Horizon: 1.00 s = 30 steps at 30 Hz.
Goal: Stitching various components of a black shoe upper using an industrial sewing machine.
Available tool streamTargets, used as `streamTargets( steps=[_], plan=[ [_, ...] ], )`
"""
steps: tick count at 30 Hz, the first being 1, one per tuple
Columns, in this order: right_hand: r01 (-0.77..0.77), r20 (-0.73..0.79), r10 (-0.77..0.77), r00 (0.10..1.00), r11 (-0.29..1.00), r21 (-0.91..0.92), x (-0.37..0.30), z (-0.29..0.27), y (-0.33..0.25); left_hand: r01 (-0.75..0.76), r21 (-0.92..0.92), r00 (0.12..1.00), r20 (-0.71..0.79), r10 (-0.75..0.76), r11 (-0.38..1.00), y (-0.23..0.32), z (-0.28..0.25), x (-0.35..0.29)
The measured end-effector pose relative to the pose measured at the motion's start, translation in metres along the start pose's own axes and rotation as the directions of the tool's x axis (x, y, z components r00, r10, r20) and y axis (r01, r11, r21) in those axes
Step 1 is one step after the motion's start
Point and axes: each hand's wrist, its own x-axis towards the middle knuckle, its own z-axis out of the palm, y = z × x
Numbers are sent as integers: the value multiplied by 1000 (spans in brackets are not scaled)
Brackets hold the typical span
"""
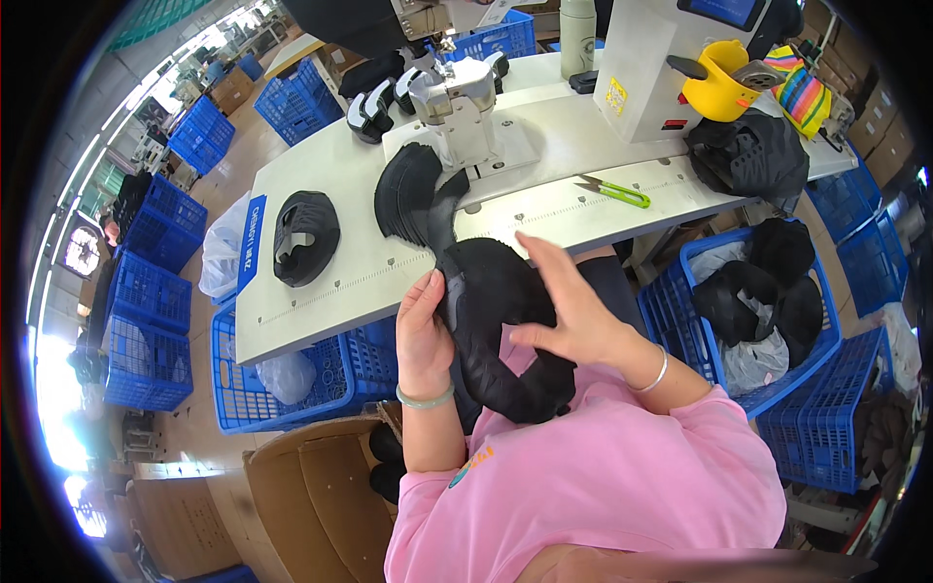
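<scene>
White lettering on a white tabletop's blue end label, ruler marks along its front edge, yellow printed sticker on a boxy white machine

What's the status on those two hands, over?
Left hand: pinching edge of black piece. Right hand: spread at its other side, contact unclear. Green snips: on tabletop, apart from hands.

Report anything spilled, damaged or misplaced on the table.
Nothing looks spilled or damaged. Only the green-handled snips stand out: they lie loose near the front edge of the white table, seemingly not stowed.
</scene>
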Motion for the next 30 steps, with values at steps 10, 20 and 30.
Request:
streamTargets(
  steps=[10, 20, 30],
  plan=[
    [106, -93, -121, 988, 983, -149, 39, -27, 24, -23, 99, 982, 190, 4, 995, 38, -7, 29],
    [317, -120, -437, 891, 790, -525, 125, -89, 46, -191, 833, 861, 396, 319, -519, 43, -23, 174],
    [507, 30, -753, 657, 412, -757, 196, -74, 81, -175, 962, 839, 258, 479, -210, 68, -18, 190]
  ],
)
